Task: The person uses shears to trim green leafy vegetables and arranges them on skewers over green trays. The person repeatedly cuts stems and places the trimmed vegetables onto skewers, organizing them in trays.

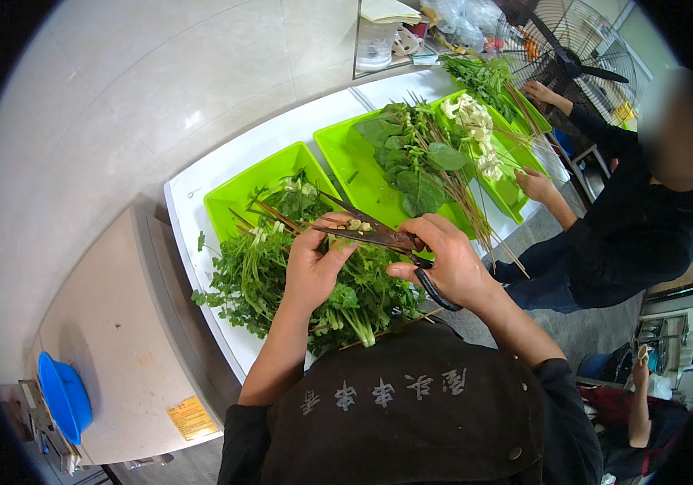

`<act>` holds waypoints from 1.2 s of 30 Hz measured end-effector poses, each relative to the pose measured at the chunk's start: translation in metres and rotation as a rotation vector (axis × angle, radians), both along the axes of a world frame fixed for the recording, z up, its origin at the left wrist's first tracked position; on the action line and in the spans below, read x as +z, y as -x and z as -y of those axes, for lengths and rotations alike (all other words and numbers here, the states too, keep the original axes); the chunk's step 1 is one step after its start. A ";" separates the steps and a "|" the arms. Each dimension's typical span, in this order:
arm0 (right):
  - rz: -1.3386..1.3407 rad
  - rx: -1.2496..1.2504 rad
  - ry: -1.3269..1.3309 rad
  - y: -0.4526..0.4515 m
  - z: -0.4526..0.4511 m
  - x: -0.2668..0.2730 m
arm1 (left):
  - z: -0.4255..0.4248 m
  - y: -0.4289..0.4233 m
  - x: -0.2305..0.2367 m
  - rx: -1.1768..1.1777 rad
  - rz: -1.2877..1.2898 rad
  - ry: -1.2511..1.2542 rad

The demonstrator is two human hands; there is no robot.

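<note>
My right hand (452, 260) grips a pair of scissors (396, 237) with dark, rusty-looking blades and black handles. The blades stand apart and point left, over my left hand (316, 267). Pale cut ends of stems (355, 225) show between the blades, pinched in the fingers of my left hand; the rest of what it holds is mostly hidden. Below both hands lies a heap of leafy cilantro-like greens (249, 273), partly covered by my forearms. Just beyond, a lime-green tray (243, 188) contains leafy greens on thin skewers (279, 215).
A second green tray (340, 145) bears skewered broad leaves (425, 151). Cauliflower skewers (473, 124) lie beside it, near a co-worker's hand (537, 185). Another person (643, 412) is at lower right. A large fan (570, 60) stands behind; a blue basin (64, 397) sits left.
</note>
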State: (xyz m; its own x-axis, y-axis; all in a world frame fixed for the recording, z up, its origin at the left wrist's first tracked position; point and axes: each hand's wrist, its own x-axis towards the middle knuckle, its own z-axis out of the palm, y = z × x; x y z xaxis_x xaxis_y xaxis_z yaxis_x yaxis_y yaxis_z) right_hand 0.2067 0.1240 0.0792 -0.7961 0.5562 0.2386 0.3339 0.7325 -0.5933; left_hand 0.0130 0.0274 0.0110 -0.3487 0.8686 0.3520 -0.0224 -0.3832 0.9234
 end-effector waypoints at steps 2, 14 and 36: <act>0.009 0.007 0.001 -0.001 0.000 0.002 | 0.001 0.001 -0.003 -0.008 -0.008 0.014; 0.014 -0.007 -0.124 -0.001 -0.001 0.005 | 0.003 -0.002 -0.003 -0.008 0.057 0.062; 0.079 0.021 -0.172 0.002 -0.011 0.004 | 0.002 -0.004 0.011 -0.004 0.116 0.142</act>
State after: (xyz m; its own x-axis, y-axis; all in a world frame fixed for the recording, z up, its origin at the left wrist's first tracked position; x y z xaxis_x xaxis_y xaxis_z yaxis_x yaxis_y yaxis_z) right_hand 0.2046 0.1353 0.0830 -0.8270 0.4960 0.2646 0.3585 0.8279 -0.4313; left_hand 0.0168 0.0257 0.0218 -0.3767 0.9080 0.1836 -0.1329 -0.2491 0.9593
